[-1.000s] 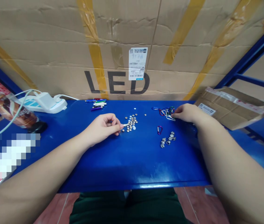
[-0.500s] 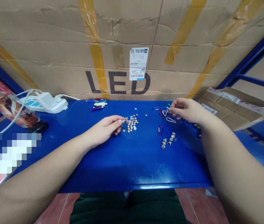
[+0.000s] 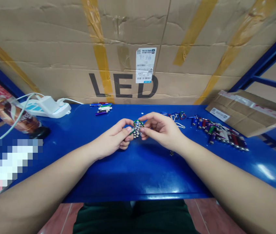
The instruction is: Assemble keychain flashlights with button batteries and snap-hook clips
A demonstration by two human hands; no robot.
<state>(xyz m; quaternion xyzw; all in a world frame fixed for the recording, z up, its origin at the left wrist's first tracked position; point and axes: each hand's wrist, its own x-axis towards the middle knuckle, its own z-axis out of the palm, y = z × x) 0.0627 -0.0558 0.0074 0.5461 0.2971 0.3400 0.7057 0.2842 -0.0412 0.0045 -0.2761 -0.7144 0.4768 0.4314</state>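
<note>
**I am looking at a work bench in a stock room.**
It looks like a place for packing small goods. The blue metal bench (image 3: 138,175) sits in a blue metal frame (image 3: 267,61), and a huge cardboard box (image 3: 55,42) with yellow tape, the word LED and a barcode label (image 3: 145,65) stands right behind it. A flat brown parcel (image 3: 247,113) lies by rows of little flashlights (image 3: 218,131). A power strip (image 3: 45,109) and a drink bottle (image 3: 8,110) are at the other end, above a red tile floor (image 3: 55,217).
</note>
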